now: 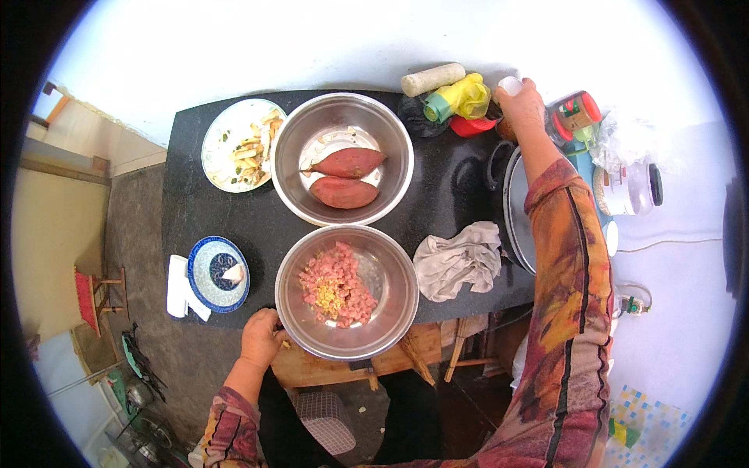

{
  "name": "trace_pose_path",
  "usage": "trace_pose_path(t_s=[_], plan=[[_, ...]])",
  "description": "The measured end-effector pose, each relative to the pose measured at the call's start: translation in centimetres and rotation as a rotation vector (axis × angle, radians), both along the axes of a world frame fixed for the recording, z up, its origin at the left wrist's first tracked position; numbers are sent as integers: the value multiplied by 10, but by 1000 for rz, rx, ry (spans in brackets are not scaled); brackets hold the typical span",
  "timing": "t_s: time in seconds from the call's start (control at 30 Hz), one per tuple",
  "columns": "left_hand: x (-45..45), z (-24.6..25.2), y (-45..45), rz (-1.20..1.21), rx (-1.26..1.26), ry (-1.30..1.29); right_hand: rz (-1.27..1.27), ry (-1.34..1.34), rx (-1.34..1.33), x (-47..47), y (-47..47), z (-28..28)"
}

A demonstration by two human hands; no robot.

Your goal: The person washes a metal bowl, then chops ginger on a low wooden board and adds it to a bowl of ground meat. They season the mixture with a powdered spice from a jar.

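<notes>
My left hand (263, 338) is at the near edge of the black countertop, its fingers at the lower left rim of a steel bowl (387, 350). Diced raw meat (351, 286) lies in that bowl with a yellow chopped ingredient (327, 297) on top. My right arm reaches to the wall at the back right, where my right hand (522, 105) holds a small white or clear container (510, 86). Behind the meat bowl stands another steel bowl (404, 169) with two sweet potatoes (348, 162). Whether my left fingers grip the rim or only touch it, I cannot tell.
A plate of food (219, 169) and a blue-rimmed bowl (196, 292) stand at the left. A grey cloth (459, 260) lies right of the meat bowl, near a large pot (515, 234). Jars (576, 111), bags (462, 99) and a pale roll-shaped object (433, 79) line the back right.
</notes>
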State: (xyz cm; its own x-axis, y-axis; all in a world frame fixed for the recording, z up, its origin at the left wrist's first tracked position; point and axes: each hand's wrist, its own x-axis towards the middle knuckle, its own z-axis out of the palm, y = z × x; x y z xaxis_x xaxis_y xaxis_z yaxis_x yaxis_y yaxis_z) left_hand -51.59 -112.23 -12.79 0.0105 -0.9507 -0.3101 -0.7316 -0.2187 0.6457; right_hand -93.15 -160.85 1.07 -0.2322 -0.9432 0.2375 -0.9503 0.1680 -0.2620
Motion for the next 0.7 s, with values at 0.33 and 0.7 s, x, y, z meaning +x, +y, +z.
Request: trace_pose_path(t_s=[0.33,0.7], plan=[[-1,-2,2,-8,-27,-26,189,-404,-183,-23,159,42],[-31,90,26,252,-208,509,260,-1253,468,109,421,36]])
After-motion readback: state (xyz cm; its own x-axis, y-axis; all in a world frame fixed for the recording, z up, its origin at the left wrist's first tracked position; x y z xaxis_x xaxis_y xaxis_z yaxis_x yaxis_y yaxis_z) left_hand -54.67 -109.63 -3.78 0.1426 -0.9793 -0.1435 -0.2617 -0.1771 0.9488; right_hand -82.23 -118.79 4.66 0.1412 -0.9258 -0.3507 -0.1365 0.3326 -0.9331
